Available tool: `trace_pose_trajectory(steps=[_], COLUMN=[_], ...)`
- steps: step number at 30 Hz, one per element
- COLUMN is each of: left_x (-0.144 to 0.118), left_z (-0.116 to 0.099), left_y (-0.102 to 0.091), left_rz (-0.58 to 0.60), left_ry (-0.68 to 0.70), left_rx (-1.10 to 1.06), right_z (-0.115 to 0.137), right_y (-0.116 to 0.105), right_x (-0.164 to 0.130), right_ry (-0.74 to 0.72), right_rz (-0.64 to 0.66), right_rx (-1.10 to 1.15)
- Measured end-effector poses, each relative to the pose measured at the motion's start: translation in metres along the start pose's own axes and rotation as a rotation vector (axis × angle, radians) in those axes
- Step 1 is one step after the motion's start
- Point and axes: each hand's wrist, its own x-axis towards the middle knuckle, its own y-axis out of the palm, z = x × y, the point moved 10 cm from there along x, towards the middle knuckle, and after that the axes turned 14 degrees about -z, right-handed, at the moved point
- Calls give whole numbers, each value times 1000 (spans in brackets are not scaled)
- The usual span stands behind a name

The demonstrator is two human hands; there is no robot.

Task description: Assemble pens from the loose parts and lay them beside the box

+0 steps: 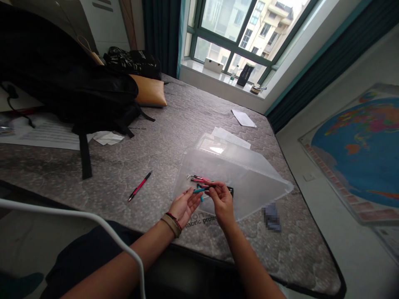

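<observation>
Leftmost, a red pen point(140, 186) lies on the mattress point(165, 149), well apart from both hands. Next, the left hand point(186, 204) is turned palm up, its fingers loosely curled, steadying the blue end of a pen point(199, 190) above the clear plastic sheet point(255, 176). Beside it, the right hand point(223, 202) angles inward with fingers bent, thumb and fingertips pinching that pen's dark end. The sheet spreads farther right.

Grey mattress point(174, 120) | on it: red-black pen point(140, 186) | clear plastic sheet point(258, 180) | tan pouch point(151, 91) | backpack point(62, 79)
</observation>
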Motion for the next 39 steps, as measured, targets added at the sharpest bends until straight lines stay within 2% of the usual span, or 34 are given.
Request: trace_pose_trajectory(steps=[4, 11, 17, 25, 30, 35, 37, 39], left_x=[-3, -10, -13, -12, -12, -16, -17, -17], left_z=[-1, -8, -15, -12, -8, -14, -14, -13], left_y=[1, 11, 19, 22, 25, 29, 31, 32], left_rz=[3, 75, 134, 118, 179, 186, 200, 208], left_ry=[8, 96, 255, 442, 452, 607, 656, 684], left_rx=[2, 60, 180, 429, 481, 693, 775, 831], right_z=[-8, -41, -56, -58, -48, -36, -38, -42], right_y=[-7, -37, -48, -61, -55, -36, -37, -44], right_x=[3, 7, 8, 12, 13, 14, 16, 18], right_ry=[27, 205, 306, 288, 207, 184, 186, 193], right_rz=[-47, -292, -349, -422, -350, -155, -150, -204], right_rx=[11, 164, 259, 238, 153, 168, 162, 145])
